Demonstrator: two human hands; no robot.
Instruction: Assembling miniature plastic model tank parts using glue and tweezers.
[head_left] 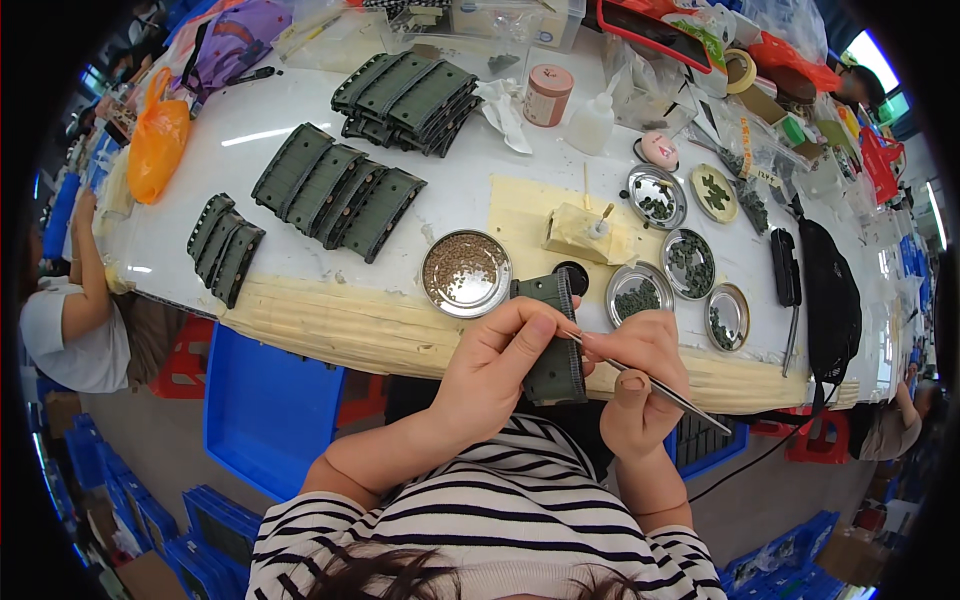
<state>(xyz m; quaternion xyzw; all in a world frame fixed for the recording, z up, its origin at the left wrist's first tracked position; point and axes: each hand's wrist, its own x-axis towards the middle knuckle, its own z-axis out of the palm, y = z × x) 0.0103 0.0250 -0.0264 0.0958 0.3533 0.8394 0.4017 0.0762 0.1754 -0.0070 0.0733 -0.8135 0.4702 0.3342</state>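
Rows of dark green ribbed pieces (335, 190) are lying on the white table (200, 170), with another stack (408, 97) sitting further back and a smaller group (225, 247) resting near the left edge. A round metal dish of small brownish parts (466, 272) is sitting near the front edge. An orange plastic bag (158, 137) is slumping at the far left. A pink-lidded jar (547, 95) is standing beside a white squeeze bottle (592, 122). Blue crates (265, 410) are sitting below the table.

You get bright, even overhead light, with white glare streaks on the tabletop (250, 135). Fisheye bending curves its edges, and corners go black.
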